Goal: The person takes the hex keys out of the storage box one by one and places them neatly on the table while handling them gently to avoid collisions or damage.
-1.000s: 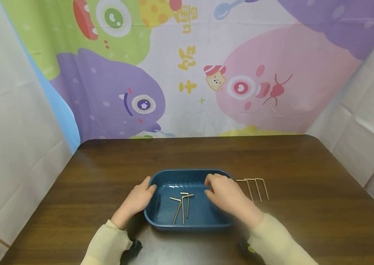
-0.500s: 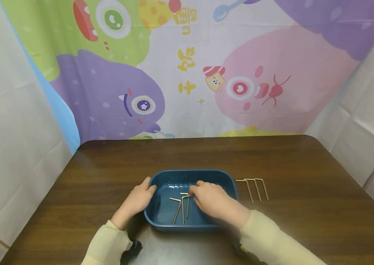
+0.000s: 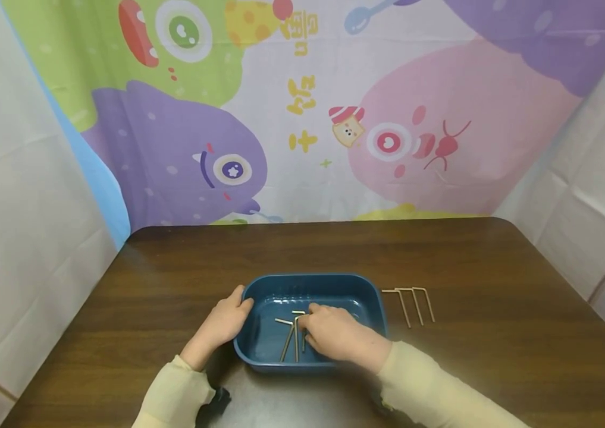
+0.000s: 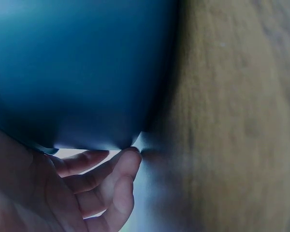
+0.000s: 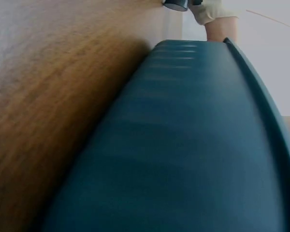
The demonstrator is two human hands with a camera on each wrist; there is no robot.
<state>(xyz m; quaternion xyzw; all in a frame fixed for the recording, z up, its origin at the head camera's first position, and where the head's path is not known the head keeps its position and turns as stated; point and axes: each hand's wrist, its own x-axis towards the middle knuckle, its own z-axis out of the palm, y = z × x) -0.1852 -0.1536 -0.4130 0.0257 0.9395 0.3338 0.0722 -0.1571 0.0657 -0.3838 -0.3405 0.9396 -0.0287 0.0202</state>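
A blue rectangular tray (image 3: 259, 364) stands on the table. Inside it are three brass-coloured L-shaped hex keys (image 3: 288, 342), lying close together with their long arms toward the near side. My left hand (image 3: 225, 319) holds the tray's left end, thumb at the rim; in the left wrist view its fingers (image 4: 87, 181) bend along the outer wall. Inside the tray, my right hand (image 3: 337, 333) is lowered over the hex keys. Its fingertips meet the rightmost ones and cover part of them, so their grip is hidden. The right wrist view shows mainly the tray's outer wall (image 5: 174, 130).
To the right of the tray, three more hex keys (image 3: 417, 306) lie side by side on the brown wooden table (image 3: 184, 255). A cartoon-printed cloth (image 3: 302, 178) hangs behind the table's far edge.
My right hand has moved left and toward the near side, from above the tray's right end to the hex keys. The left hand stays at the rim, and the keys look unmoved.
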